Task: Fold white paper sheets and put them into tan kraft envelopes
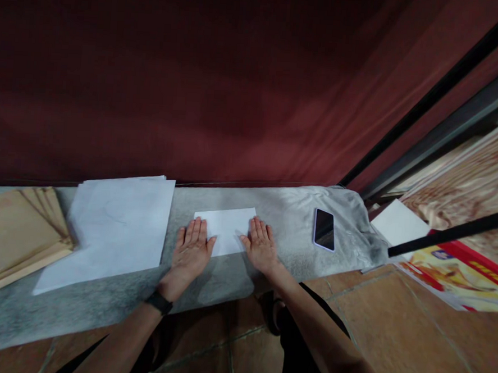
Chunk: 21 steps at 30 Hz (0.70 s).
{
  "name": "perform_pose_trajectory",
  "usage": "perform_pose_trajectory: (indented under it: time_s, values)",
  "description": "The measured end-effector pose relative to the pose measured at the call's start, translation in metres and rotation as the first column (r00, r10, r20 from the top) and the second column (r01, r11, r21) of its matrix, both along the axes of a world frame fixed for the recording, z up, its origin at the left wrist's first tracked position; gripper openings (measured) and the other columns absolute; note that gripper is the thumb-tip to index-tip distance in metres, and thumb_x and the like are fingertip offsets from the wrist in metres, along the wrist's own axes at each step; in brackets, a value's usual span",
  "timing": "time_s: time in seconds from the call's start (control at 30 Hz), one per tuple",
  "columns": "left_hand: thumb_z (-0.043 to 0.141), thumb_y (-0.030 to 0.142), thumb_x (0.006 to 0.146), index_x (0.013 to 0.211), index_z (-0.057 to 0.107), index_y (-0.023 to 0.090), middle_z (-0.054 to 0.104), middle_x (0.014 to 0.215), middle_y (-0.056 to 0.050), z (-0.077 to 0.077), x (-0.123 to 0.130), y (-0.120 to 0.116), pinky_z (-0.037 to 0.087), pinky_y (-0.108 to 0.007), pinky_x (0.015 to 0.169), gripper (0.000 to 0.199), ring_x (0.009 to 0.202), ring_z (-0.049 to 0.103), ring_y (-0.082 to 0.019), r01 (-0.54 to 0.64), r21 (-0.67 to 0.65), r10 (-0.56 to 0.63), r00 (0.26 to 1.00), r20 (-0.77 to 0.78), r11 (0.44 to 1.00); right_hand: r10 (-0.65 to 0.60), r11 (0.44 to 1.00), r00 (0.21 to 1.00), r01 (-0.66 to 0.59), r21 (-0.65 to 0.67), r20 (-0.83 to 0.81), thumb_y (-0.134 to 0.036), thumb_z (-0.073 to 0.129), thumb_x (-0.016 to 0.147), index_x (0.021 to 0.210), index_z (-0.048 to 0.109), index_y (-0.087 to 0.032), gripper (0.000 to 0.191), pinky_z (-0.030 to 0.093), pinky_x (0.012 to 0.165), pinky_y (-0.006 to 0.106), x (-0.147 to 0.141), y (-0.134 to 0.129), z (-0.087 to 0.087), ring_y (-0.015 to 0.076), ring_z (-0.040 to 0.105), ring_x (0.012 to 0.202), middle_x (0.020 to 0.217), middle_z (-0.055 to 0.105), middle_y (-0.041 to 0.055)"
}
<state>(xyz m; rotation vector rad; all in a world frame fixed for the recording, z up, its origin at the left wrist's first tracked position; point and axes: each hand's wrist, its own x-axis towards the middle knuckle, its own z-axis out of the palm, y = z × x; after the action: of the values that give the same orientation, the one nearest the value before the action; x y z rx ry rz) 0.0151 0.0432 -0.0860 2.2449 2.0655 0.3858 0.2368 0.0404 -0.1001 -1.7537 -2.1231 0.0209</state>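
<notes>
A small white sheet of paper [228,230], possibly folded, lies flat on the grey cloth in front of me. My left hand [192,245] rests palm down across its left end, fingers stretched out and pointing away from me. On the right end lies my right hand [262,246], also flat, with its thumb turned toward the middle. Neither hand grips anything. Left of them is a stack of larger white paper sheets [120,223], slightly fanned, with a pile of brown envelopes [18,234] overlapping its left side.
The grey cloth [281,211] covers a long narrow surface. A phone [324,229] lies on it to the right. Behind rises a dark red curtain [237,96]. Black bars [457,230], a printed box [458,272] and a tiled floor [388,313] are on the right.
</notes>
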Motion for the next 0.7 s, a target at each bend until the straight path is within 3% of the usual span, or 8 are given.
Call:
perform_pose_trajectory:
  time_s: [0.17,0.33,0.5,0.7]
  values:
    - [0.033,0.036,0.098,0.152,0.039,0.003,0.038,0.159,-0.022,0.008,0.005,0.006,0.013,-0.055,0.125,0.064,0.154,0.024,-0.032,-0.062,0.051,0.059,0.997,0.053,0.997,-0.087,0.996,0.996,0.087,-0.037,-0.005,-0.048,0.035,0.107,0.154,0.038,-0.005,0.064,0.024,0.121,0.056,0.001,0.008,0.008,0.0348,0.035,0.148,0.158,0.037,0.0233]
    - [0.03,0.029,0.099,0.152,0.039,0.004,0.038,0.16,-0.019,0.017,0.036,0.015,0.012,-0.05,0.127,0.06,0.155,0.022,-0.029,0.114,0.041,-0.117,0.99,0.079,0.993,0.038,0.996,0.997,-0.043,-0.072,-0.069,-0.045,0.028,0.108,0.155,0.038,-0.011,0.059,0.025,0.122,0.051,-0.022,0.023,0.025,0.0286,0.031,0.151,0.16,0.038,0.0155]
    - [0.031,0.017,0.095,0.154,0.039,0.008,0.033,0.163,-0.016,0.011,0.056,0.023,0.015,-0.051,0.126,0.06,0.155,0.021,-0.029,0.178,-0.064,-0.18,0.983,-0.031,0.982,0.148,0.973,0.986,-0.158,-0.168,-0.071,-0.044,0.027,0.109,0.153,0.043,-0.015,0.055,0.023,0.124,0.046,-0.046,0.036,0.029,0.0234,0.032,0.15,0.159,0.041,0.0093]
    - [0.028,0.017,0.096,0.154,0.038,0.008,0.036,0.162,-0.014,0.002,0.05,0.03,0.016,-0.047,0.126,0.06,0.154,0.025,-0.026,0.138,-0.007,-0.138,0.984,-0.111,0.99,0.138,0.98,0.99,-0.138,-0.141,-0.015,-0.044,0.027,0.109,0.154,0.042,-0.017,0.054,0.022,0.124,0.047,-0.045,0.043,0.02,0.0241,0.032,0.15,0.161,0.038,0.0086]
